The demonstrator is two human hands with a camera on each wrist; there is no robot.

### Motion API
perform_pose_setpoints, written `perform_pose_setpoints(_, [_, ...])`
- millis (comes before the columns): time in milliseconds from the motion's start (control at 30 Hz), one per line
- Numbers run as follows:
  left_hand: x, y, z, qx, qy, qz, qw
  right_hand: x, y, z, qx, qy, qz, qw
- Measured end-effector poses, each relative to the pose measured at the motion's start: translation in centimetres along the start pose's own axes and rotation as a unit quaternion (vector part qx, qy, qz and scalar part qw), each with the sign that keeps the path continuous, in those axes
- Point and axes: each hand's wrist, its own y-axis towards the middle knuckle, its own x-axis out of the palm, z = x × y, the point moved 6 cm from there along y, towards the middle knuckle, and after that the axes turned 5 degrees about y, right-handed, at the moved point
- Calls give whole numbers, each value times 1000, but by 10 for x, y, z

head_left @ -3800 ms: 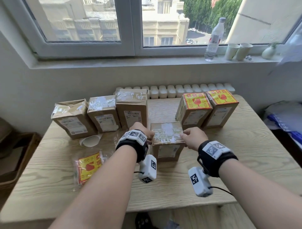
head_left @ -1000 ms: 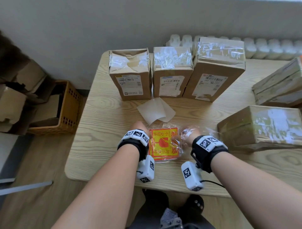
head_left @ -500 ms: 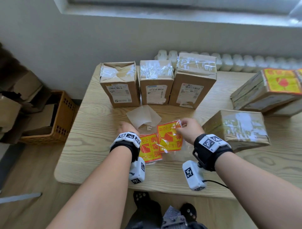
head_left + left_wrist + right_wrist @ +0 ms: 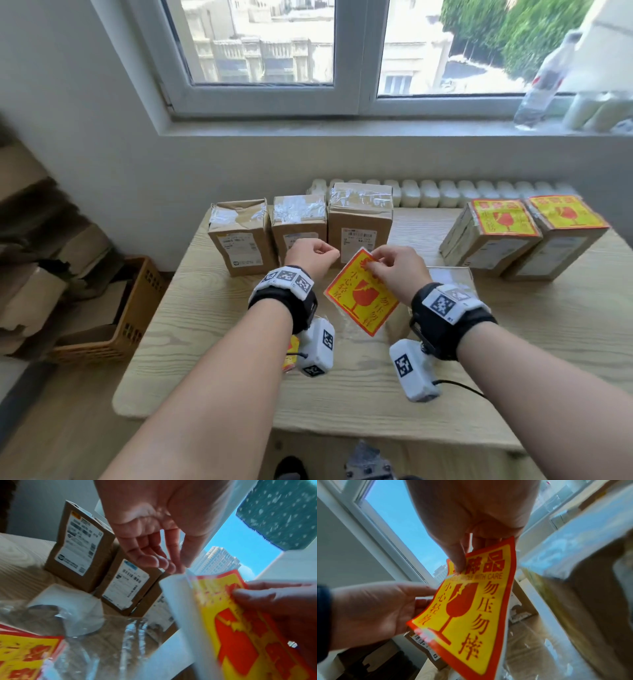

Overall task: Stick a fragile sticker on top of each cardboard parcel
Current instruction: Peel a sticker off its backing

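Observation:
My right hand (image 4: 375, 265) pinches the top edge of a yellow and red fragile sticker (image 4: 359, 298) and holds it in the air above the table; the thumb lies on its printed face (image 4: 471, 608). My left hand (image 4: 325, 253) hovers just left of that top corner, fingers loosely curled and holding nothing (image 4: 159, 561). Three bare cardboard parcels (image 4: 299, 222) stand in a row behind the hands. Two parcels with stickers on top (image 4: 493, 233) stand at the back right. Another bare parcel (image 4: 448, 274) lies mostly hidden behind my right wrist.
A plastic bag with more stickers (image 4: 25, 655) lies under my left wrist, a loose white backing sheet (image 4: 68, 601) beside it. A brown basket (image 4: 113, 308) stands on the floor to the left. A bottle (image 4: 544, 78) and cups (image 4: 596, 109) are on the windowsill.
My right hand has lifted one sticker out of the bag and up off the table. My left hand has left the bag and risen beside it. The head view has tilted up.

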Motion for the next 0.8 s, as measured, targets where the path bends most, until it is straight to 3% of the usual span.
perform_pose_setpoints(167, [13,-13,32,24,-37,-93,995,-19,-7,-4,-15,-6,-27,1000])
perform_pose_setpoints(400, [19,-26,49,9,-72,-125,989,-32,-16,-2,-23,-4,-58,998])
perform_pose_setpoints(567, [28,-32,55,-22,-95,-168,981,-40,-16,-2,-37,-3,-33,999])
perform_pose_setpoints(800, [33,-40,65,-58,-174,-168,969,-48,-15,-10,-84,-18,16,996])
